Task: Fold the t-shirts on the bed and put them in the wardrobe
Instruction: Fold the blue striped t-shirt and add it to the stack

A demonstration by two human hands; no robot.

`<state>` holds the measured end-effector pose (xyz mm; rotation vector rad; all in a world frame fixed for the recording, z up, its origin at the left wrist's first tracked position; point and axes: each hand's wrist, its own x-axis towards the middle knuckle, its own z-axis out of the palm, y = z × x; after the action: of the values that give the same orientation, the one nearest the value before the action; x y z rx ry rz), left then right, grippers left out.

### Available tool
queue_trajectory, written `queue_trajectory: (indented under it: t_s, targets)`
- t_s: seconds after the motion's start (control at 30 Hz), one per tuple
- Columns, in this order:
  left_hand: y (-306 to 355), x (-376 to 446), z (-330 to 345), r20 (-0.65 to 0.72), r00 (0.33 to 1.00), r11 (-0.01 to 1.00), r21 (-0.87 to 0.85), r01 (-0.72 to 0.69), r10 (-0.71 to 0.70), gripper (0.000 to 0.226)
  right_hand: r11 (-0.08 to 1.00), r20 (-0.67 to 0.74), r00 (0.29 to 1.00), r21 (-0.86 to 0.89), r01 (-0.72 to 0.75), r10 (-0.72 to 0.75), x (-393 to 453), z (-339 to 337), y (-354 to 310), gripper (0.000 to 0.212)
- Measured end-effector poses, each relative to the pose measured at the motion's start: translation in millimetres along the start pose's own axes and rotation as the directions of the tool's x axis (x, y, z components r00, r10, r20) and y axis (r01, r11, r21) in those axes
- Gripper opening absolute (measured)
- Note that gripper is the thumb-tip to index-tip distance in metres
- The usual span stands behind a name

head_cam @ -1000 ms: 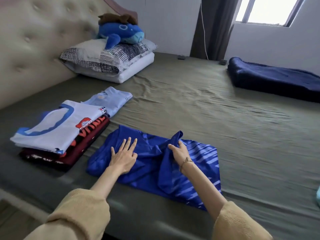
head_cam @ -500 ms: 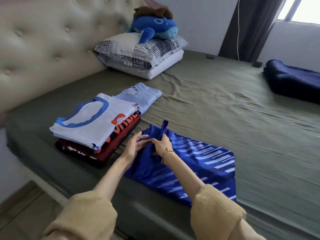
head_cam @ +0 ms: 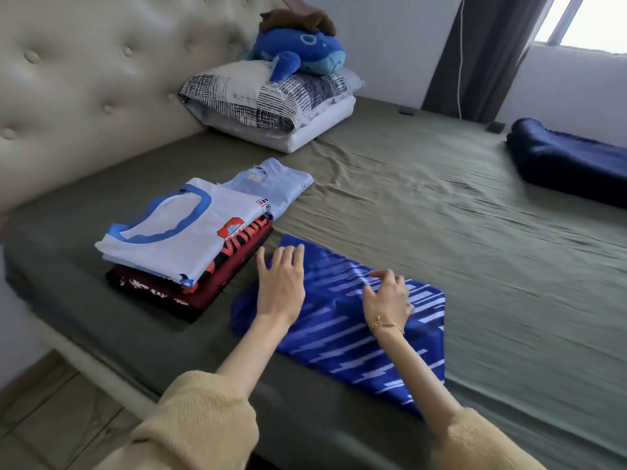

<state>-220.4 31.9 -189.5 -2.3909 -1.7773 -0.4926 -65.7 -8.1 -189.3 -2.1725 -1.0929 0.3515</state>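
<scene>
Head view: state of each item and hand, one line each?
blue striped t-shirt: partly folded, flat on bed
white t-shirt: folded, tops stack
light blue shirt: folded, behind stack
left hand: open, flat on shirt
right hand: fingers loosely curled, on shirt

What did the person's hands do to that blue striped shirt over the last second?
The right hand had lifted a flap of the blue striped t-shirt and carried it leftwards across; that flap now lies flat. The left hand, which met the right at the fold, now rests open on the shirt's left part. The stack of folded t-shirts stayed put.
</scene>
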Motion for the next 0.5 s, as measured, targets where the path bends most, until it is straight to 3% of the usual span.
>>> queue_trajectory:
  t_s: [0.1,0.23,0.37,0.5]
  targets:
    - [32.8,-15.4,7.8,0.205,0.96,0.982,-0.055,-0.18,0.188,0.053,0.966,-0.135,0.973,-0.152,-0.208,0.189,-0.9,-26.9,35.9,0.042]
    - [63.1,-25.6,17.4,0.347,0.906,0.959,-0.226,-0.17,0.243,0.051,0.91,-0.175,0.9,-0.045,-0.411,0.398,-7.3,-51.7,64.0,0.055]
    - [82.8,-31.0,18.8,0.354,0.89,0.943,-0.269,-0.197,0.287,0.053,0.885,-0.035,0.886,-0.025,-0.464,0.463,-10.3,-70.4,70.4,0.054]
    - [97.1,-38.5,18.8,0.409,0.862,0.948,-0.227,-0.221,0.299,0.053,0.913,0.108,0.909,-0.122,-0.389,0.402,-13.8,-77.6,67.1,0.042]
